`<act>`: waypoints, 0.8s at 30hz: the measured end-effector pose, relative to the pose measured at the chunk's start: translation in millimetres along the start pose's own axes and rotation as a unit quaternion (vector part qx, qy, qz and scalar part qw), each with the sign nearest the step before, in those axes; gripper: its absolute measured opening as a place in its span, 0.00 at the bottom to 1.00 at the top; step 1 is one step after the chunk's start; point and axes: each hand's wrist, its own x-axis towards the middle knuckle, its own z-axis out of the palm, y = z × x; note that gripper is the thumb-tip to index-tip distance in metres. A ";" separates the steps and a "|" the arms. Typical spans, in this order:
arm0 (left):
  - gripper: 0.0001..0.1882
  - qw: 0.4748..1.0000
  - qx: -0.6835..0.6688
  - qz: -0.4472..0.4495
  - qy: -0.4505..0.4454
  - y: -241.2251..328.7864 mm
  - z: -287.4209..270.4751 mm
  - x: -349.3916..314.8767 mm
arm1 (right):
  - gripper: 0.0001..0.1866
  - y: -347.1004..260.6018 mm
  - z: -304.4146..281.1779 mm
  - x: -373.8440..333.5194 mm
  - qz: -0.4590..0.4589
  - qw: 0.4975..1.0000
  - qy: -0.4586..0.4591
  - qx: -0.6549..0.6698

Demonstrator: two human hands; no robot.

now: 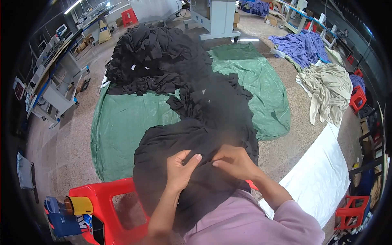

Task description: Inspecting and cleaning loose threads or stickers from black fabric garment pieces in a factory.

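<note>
Black cloth [163, 149] drapes over my lap and runs forward into more black fabric. My left hand [179, 170] is closed on a fold of this cloth, thumb on top and fingers curled in. A short way to the right, my right hand [236, 161] pinches the same cloth between thumb and fingers. The two hands are apart, with a raised bit of cloth between them. Whether anything small sits in the fingertips, I cannot tell. A haze blurs part of the picture above my right hand.
A large black fabric heap [159, 49] lies ahead on a green sheet [130, 118]. A red stool [102, 192] with a tape roll [79, 205] stands at left. To the right are a white sheet [316, 171], cream cloth [326, 87] and purple cloth [302, 47]. Workbenches [57, 87] line the left.
</note>
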 end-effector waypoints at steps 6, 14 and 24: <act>0.05 0.986 0.159 0.045 0.030 -6.5 3.1 0.2 | 0.03 -19.0 6.3 -3.3 -0.023 0.992 0.066 0.105; 0.04 0.997 -0.055 -0.041 -0.035 1.1 -4.2 -2.9 | 0.06 -18.1 24.2 6.9 -0.112 0.987 0.108 -0.037; 0.05 0.987 0.129 0.066 -0.070 -9.2 -8.7 -4.8 | 0.10 -11.9 26.7 6.2 -0.165 0.971 0.109 -0.136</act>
